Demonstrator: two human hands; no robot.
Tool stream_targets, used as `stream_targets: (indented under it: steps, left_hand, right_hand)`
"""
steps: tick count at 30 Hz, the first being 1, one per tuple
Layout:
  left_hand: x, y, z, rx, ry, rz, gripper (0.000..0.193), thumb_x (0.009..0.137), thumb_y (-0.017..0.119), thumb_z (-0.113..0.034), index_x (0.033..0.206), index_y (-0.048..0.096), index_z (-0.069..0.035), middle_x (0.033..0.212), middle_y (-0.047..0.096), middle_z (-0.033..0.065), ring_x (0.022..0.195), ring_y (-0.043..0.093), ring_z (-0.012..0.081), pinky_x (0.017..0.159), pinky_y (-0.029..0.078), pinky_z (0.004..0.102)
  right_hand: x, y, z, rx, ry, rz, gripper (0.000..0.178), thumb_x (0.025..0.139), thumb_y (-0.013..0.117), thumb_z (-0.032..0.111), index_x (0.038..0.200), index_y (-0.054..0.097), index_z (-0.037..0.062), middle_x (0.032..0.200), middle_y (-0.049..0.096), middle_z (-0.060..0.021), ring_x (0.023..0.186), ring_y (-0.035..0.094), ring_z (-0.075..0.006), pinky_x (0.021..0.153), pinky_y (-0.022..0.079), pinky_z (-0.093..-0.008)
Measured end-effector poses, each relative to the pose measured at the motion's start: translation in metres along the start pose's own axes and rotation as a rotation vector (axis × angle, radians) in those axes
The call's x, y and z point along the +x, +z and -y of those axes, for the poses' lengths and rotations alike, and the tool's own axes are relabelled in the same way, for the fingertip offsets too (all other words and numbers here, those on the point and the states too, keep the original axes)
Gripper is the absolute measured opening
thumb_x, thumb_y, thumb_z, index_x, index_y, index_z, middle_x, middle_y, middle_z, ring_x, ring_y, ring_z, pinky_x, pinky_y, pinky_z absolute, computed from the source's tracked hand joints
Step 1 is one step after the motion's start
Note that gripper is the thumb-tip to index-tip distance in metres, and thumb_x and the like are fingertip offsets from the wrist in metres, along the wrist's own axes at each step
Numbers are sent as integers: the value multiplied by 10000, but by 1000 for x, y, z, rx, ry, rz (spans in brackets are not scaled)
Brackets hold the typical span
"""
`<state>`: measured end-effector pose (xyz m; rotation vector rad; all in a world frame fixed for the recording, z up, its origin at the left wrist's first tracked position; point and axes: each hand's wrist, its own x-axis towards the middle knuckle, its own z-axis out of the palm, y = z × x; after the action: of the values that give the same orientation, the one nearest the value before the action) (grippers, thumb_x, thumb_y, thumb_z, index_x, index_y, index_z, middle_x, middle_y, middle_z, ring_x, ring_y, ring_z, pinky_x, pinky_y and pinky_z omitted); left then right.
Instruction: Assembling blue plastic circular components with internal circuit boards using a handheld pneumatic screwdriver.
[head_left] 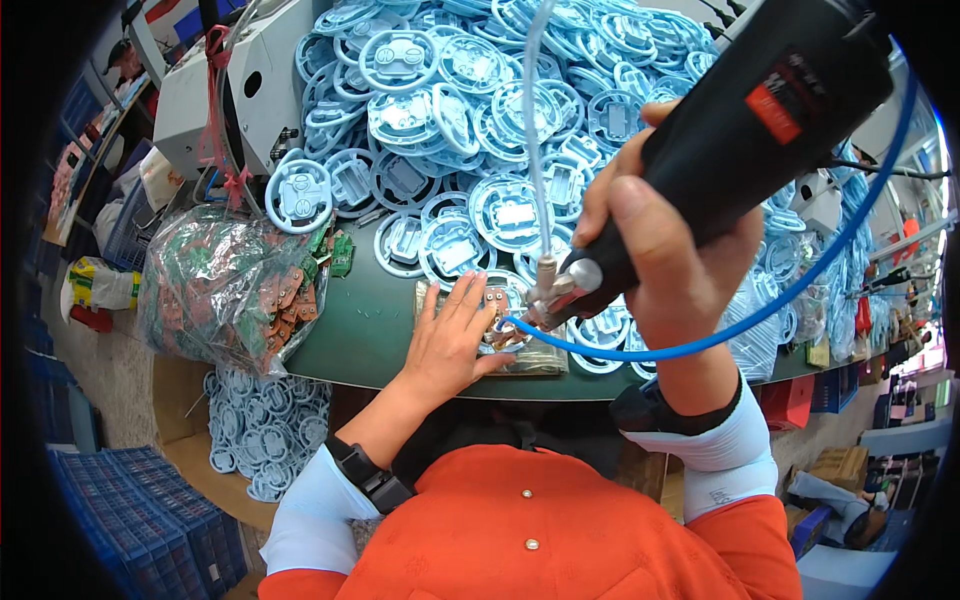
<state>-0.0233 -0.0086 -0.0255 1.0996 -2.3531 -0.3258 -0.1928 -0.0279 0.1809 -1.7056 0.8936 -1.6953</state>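
In my right hand (690,270) is a black electric screwdriver (760,130), tilted down to the left, with its metal nose (565,290) low over the work. A clear tube (530,130) meets the nose from above, and a blue hose (800,308) loops below my wrist. My left hand (448,340) lies with fingers outstretched on a light-blue toy steering wheel (518,285) and a small brown circuit board (495,297) on it. Fingers and nose hide part of both. The driver's tip is too obscured to tell whether it touches the board.
A large heap of light-blue steering wheels (460,110) covers the back of the green table (345,335). At left are a plastic bag of circuit boards (220,290) and a grey machine (245,85). Below stand a cardboard box of wheels (265,430) and blue crates (140,520).
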Motion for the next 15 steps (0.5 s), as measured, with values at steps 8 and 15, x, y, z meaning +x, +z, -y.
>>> stream_targets:
  steps: [8,15]
  left_hand:
    - [0,6,6,-49,-15,-19,689,679,837,-403,1230,589,-72,1445,450,179,1388,374,318,1106,274,564]
    - [1,4,3,-58,-34,-29,697,682,834,-409,1244,587,-78,1443,453,170,1393,371,307,1111,265,571]
  right_hand:
    - [-4,2,-17,-30,6,8,439,828,611,5,1224,431,-55,781,570,-88,632,615,-179,623,520,-323]
    - [-6,3,-26,-14,3,9,431,828,603,6,1218,431,-54,777,571,-88,632,617,-178,622,520,-322]
